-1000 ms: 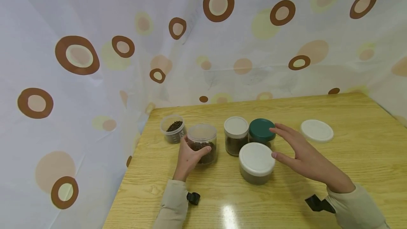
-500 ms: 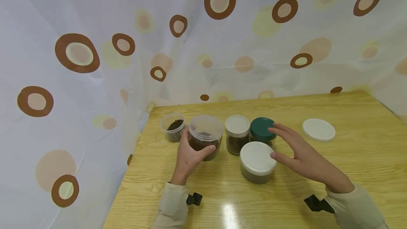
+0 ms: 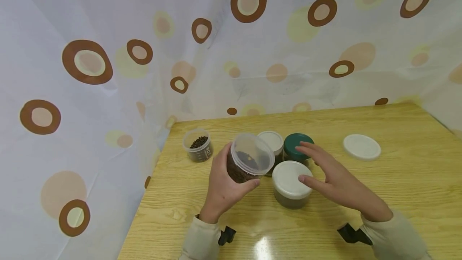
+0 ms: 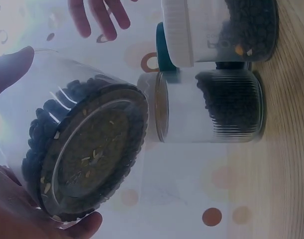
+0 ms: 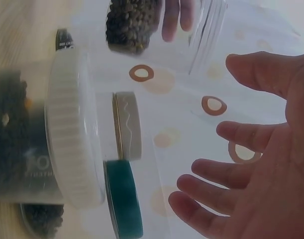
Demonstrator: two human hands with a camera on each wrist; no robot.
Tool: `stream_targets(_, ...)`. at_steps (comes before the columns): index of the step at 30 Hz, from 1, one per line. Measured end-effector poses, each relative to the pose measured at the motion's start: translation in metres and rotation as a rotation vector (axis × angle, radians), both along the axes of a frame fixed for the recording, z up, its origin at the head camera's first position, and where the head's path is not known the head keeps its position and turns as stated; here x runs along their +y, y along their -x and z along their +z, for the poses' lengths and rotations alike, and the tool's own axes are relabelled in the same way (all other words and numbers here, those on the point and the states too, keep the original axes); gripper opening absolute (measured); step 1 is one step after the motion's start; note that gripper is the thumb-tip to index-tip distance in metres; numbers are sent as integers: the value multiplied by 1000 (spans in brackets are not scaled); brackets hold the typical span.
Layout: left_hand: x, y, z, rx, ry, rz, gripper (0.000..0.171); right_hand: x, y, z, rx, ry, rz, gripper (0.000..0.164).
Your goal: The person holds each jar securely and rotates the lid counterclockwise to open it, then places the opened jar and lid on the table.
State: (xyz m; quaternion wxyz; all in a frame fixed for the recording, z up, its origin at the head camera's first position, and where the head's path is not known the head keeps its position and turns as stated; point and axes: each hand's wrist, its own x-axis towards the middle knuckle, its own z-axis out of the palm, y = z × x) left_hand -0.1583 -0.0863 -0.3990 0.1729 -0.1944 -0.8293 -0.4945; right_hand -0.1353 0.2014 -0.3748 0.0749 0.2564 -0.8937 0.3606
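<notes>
My left hand (image 3: 224, 189) grips a clear plastic jar (image 3: 250, 155) with a translucent top and dark beans inside. In the left wrist view its round base (image 4: 94, 152) shows clear of the table, tilted up. Spread fingers of my right hand (image 3: 333, 181) hover by a wide white-lidded jar (image 3: 291, 179) and a green-lidded jar (image 3: 296, 143), holding nothing. Behind the raised jar, a tall jar with a pale lid (image 3: 271, 140) is partly hidden. Dark beans show in the white-lidded jar and the tall jar in the left wrist view.
At the back left of the wooden table (image 3: 169, 204) stands an uncovered clear tub (image 3: 199, 153) with dark beans. A loose white lid (image 3: 362, 147) lies at the right. A dotted sheet (image 3: 216, 71) hangs behind and at the left.
My left hand has lifted the clear jar off the table, tipped it and carried it right, in front of the tall jar. My right hand has shifted slightly left, still spread.
</notes>
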Motion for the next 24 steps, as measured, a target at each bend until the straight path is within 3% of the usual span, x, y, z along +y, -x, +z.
stream_targets(12,17,-12,1,67,139,-6,102,-26,-2,1,123,56,33,64)
stream_targets(17,22,-13,1,74,176,-6,102,-32,-3,-1,97,84,48,64)
stream_targets(24,28,-17,1,167,294,38,101,-40,-6,-2,69,75,32,67)
